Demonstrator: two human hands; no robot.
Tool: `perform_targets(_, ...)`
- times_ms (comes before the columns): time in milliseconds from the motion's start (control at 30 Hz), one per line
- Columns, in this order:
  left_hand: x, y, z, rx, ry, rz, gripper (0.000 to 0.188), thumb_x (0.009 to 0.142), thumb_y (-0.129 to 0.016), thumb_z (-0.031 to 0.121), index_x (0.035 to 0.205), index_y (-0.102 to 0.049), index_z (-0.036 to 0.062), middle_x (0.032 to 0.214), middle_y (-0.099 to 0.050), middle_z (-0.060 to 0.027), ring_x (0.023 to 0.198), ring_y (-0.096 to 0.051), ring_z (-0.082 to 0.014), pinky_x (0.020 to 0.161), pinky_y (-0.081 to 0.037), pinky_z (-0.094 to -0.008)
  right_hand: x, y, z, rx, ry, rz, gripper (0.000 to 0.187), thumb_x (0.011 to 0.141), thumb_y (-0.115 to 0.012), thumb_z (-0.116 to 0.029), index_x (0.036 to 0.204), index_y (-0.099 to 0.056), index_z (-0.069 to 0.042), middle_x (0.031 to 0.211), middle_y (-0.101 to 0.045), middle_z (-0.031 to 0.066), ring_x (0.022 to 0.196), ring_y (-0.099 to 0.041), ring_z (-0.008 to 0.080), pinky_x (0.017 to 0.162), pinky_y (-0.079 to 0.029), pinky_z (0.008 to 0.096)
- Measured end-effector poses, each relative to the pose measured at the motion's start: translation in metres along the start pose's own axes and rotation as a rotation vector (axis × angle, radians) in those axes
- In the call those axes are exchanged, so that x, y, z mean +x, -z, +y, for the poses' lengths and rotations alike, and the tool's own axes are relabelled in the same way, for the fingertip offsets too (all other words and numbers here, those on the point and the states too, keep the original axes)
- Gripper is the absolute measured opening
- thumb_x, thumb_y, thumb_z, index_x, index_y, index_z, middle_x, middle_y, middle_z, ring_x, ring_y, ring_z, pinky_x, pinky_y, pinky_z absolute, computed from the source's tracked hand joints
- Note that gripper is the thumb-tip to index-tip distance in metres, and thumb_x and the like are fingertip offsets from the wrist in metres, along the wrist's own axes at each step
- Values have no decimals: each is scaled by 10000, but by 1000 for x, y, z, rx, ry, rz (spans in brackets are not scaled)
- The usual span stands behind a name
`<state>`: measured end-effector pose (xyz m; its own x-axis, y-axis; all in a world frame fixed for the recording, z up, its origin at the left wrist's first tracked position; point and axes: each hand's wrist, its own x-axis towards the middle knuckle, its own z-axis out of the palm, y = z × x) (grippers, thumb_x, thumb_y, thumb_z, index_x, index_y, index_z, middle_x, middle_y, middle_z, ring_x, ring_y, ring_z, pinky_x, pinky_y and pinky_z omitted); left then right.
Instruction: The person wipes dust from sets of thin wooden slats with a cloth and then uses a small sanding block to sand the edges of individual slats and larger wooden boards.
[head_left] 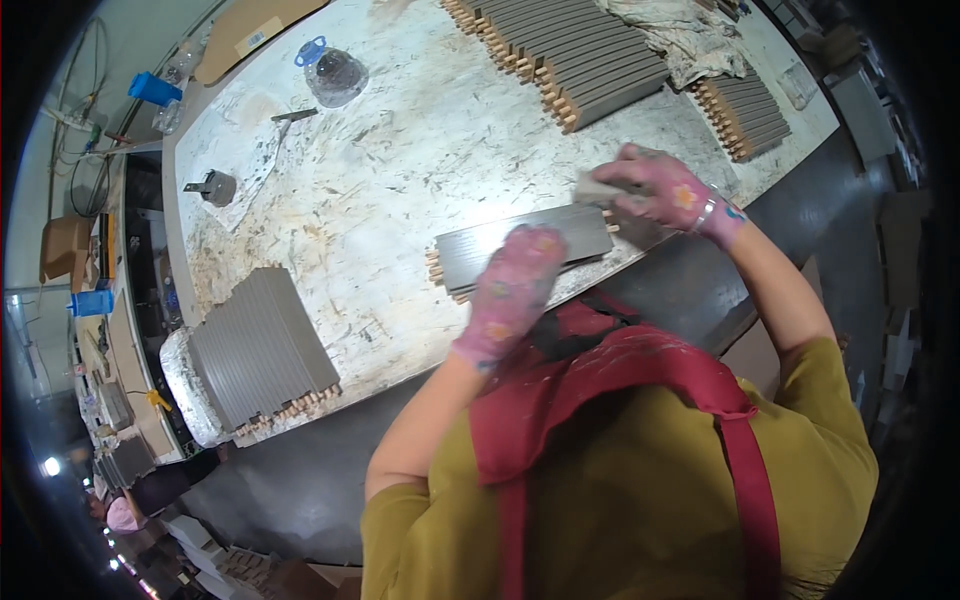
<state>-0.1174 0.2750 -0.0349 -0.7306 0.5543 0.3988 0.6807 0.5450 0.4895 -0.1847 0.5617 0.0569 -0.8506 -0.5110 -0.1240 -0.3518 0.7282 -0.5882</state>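
A grey board (470,248) with wooden pegs along its short ends lies near the front edge of the table, on at least one more board. My left hand (520,265), in a pink flowered glove, is closed over the board's near side; its fingertips are blurred. Off the board's right end, my right hand (660,190), gloved alike, is closed on a pale grey cloth (597,190). Motion blur hides the cloth's exact shape.
Stacked grey boards with pegs (265,345) stand at the left by a foil-wrapped roll (190,385). More boards (590,60) line the far right, near a crumpled rag (690,40). A cut bottle (335,78), small cup (217,188) and flat blade (293,116) sit farther back.
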Motion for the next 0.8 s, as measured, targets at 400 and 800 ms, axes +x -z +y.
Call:
perform_targets(400, 16, 90, 4, 72, 341, -362, 852, 697, -862, 304, 1397, -463, 27, 1354, -510, -213, 1246, -500, -363, 1054, -428, -415, 2, -105, 8, 1354, -399, 774, 406, 934, -635, -197, 1279, -585, 10, 1074, -661, 55, 971, -588, 106, 854, -471, 243)
perform_targets(800, 1, 60, 20, 229, 273, -298, 872, 648, -838, 140, 1435, -463, 172, 1257, -499, -142, 1125, -513, -346, 956, -486, -414, 21, -110, -1, 1163, -416, 879, 473, 940, -621, -274, 1293, -555, 33, 1067, -656, 104, 916, -602, 127, 791, -490, 254)
